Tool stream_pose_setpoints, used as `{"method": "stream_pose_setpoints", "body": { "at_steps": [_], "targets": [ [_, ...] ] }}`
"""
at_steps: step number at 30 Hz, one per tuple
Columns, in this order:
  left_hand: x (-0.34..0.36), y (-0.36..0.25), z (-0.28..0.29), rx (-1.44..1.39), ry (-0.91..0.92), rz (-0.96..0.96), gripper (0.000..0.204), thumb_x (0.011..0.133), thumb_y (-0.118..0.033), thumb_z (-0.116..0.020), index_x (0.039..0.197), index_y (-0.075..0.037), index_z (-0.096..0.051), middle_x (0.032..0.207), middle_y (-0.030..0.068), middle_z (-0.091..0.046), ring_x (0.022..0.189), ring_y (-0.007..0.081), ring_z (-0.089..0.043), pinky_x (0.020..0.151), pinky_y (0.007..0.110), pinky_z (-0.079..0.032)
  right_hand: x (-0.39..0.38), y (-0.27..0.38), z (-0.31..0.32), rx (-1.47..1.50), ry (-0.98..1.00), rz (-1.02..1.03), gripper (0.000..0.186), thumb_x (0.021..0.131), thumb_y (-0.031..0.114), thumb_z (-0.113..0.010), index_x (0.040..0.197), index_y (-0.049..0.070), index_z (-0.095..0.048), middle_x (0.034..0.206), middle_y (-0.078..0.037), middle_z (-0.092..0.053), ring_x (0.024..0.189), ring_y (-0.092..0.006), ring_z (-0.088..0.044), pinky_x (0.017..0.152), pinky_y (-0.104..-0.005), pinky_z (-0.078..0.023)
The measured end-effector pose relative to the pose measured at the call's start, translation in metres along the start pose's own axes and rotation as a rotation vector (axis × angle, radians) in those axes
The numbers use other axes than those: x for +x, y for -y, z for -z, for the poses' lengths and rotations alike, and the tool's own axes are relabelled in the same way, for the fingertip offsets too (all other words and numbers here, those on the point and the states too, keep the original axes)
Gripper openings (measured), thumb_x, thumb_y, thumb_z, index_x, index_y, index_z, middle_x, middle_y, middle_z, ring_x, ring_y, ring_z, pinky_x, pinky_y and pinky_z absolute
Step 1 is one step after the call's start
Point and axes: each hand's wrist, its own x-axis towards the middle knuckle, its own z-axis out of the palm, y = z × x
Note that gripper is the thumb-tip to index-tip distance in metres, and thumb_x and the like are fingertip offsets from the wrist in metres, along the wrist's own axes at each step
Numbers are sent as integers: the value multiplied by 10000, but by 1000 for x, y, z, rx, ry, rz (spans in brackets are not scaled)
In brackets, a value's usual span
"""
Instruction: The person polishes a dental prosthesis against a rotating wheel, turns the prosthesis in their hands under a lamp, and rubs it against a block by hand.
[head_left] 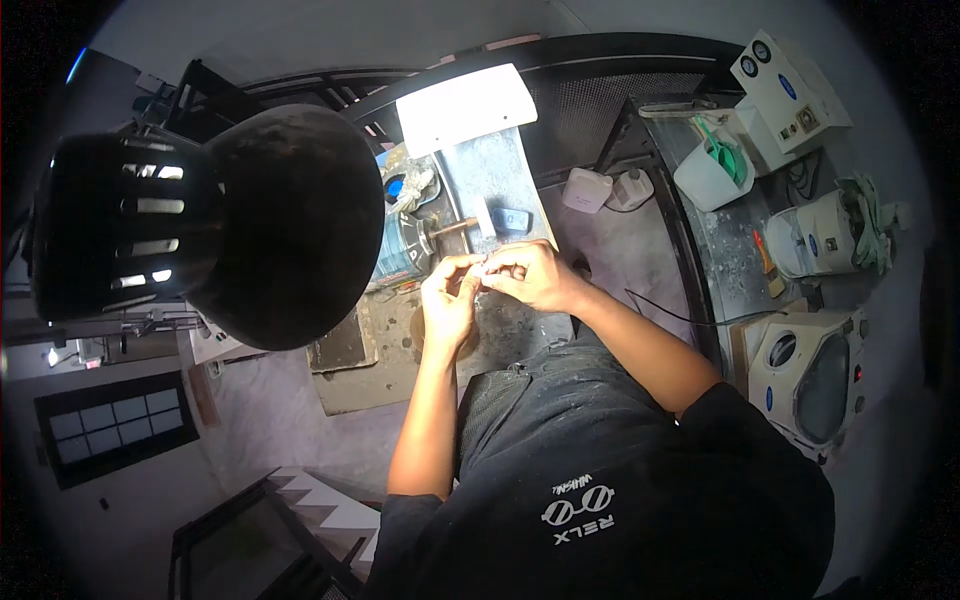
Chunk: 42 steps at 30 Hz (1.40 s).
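Both my hands meet over the near side of the workbench (385,380), with their fingertips pinched together. Between them is a small pale piece (480,269), mostly covered by the fingers, so its kind does not show. My left hand (450,298) grips it from the left, thumb and fingers closed. From the right, my right hand (538,278) pinches at the same spot with curled fingers. Just beyond the fingertips a bench motor (401,246) sticks out a brown shaft (456,227) that ends in a thin pale wheel (486,217). A small blue-grey dish (513,221) lies right of the wheel.
A big black lamp shade (290,225) looms at the left. A white shield panel (467,107) stands behind the motor. On the right-hand bench are a white bucket (705,180), a gauge-topped machine (790,95) and a windowed machine (810,375). White jugs (587,190) sit beyond.
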Motion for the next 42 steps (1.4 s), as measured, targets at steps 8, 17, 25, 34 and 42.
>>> {"method": "stream_pose_setpoints", "body": {
  "at_steps": [8, 17, 25, 34, 42],
  "targets": [
    [31, 62, -4, -394, 2, 327, 87, 856, -29, -530, 929, 1, -565, 844, 75, -606, 720, 144, -603, 647, 313, -553, 6, -85, -18, 322, 40, -331, 184, 871, 105, -546, 855, -63, -619, 775, -70, -639, 709, -100, -593, 627, -246, -499],
    [64, 131, -18, -622, -254, 670, 99, 861, -42, -510, 907, 24, -567, 830, 101, -603, 719, 200, -595, 658, 359, -541, 31, -125, -24, 486, -83, -738, 156, 829, 15, -537, 871, -112, -619, 799, -149, -636, 720, -207, -634, 604, -318, -548],
    [74, 143, -22, -591, -401, 749, 98, 834, 1, -495, 875, 50, -568, 829, 111, -607, 700, 205, -597, 610, 334, -531, 35, -156, -35, 490, -108, -743, 148, 797, 66, -572, 814, -58, -652, 717, -96, -654, 550, -106, -577, 441, -229, -403],
    [73, 143, -19, -559, -356, 671, 71, 807, 28, -525, 827, 62, -583, 739, 109, -610, 607, 178, -590, 508, 282, -515, 28, -155, -41, 568, -202, -763, 130, 771, 42, -581, 818, -61, -645, 718, -90, -653, 528, -95, -542, 434, -214, -404],
    [79, 152, -10, -585, -411, 789, 95, 798, 36, -522, 847, 93, -579, 756, 126, -608, 606, 193, -589, 514, 295, -506, 35, -153, -52, 571, -232, -807, 104, 764, 32, -563, 732, -36, -634, 710, -90, -650, 534, -104, -559, 434, -219, -404]
  ]
}}
